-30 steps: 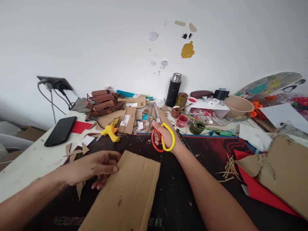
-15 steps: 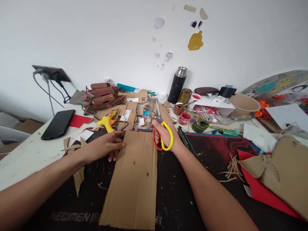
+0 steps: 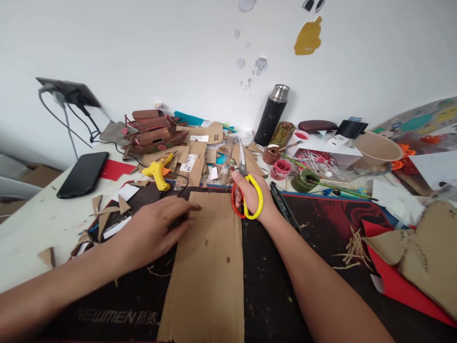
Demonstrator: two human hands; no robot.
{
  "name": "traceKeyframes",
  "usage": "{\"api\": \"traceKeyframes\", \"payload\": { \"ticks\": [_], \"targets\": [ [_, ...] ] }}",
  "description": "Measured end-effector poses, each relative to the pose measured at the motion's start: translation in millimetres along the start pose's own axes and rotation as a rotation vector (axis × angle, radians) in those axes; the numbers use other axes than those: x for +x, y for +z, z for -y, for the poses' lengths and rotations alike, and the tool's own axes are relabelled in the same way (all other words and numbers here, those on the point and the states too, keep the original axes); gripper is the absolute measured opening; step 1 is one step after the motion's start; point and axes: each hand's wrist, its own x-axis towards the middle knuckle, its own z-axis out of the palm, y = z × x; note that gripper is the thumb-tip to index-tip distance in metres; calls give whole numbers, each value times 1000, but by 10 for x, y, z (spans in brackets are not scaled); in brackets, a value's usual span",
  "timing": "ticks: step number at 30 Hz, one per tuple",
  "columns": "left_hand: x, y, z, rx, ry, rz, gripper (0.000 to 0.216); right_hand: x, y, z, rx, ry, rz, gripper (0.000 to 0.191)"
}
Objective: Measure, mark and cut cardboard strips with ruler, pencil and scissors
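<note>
A long brown cardboard strip [image 3: 210, 267] lies flat on the dark desk mat, its near end running out at the bottom edge of the view. My right hand [image 3: 254, 194] rests by its far right corner, closed on a pair of scissors [image 3: 260, 200] with one red and one yellow handle; the blades point away toward the wall. My left hand [image 3: 166, 226] is over the strip's left edge, fingers apart and reaching across the cardboard. Whether its fingertips touch the surface I cannot tell.
A yellow glue gun [image 3: 157, 172] lies beyond my left hand, near a black phone [image 3: 83, 175]. Cardboard scraps [image 3: 103, 214] are strewn at left. A black thermos [image 3: 271, 116], paint pots [image 3: 281, 169] and a green utility knife [image 3: 283, 205] stand or lie at right.
My left hand has moved nearer and its fingers now extend over the cardboard. My right hand keeps the scissors. The camera view has tilted down slightly and shifted left.
</note>
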Motion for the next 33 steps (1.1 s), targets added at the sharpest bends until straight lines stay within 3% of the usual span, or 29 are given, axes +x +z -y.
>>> {"api": "traceKeyframes", "payload": {
  "ticks": [2, 5, 11, 15, 20, 24, 27, 33],
  "targets": [
    [-41, 97, -68, 45, 256, 10, 28, -9, 7, 12, -22, -3, -10, 60],
    [-66, 222, -66, 101, 425, 74, 41, -28, 23, 14, -59, -31, -14, 63],
    [-63, 306, 166, 108, 446, 157, 48, -78, 71, 12, -79, -35, -18, 61],
    [-99, 362, 235, 125, 472, 89, 47, -89, 90, 16, -79, -16, -33, 61],
    [-171, 281, 77, 135, 601, -6, 27, -87, 98, 0, -61, 11, -38, 60],
    [-173, 122, -104, 72, 814, 260, 42, -88, 101, 3, -37, 21, -50, 59],
    [-158, 83, -154, 97, 853, 424, 62, -91, 103, 13, -29, 32, -58, 57],
    [-143, 95, -156, 33, 762, 418, 69, -94, 104, -4, -22, 48, -64, 50]
  ]
}}
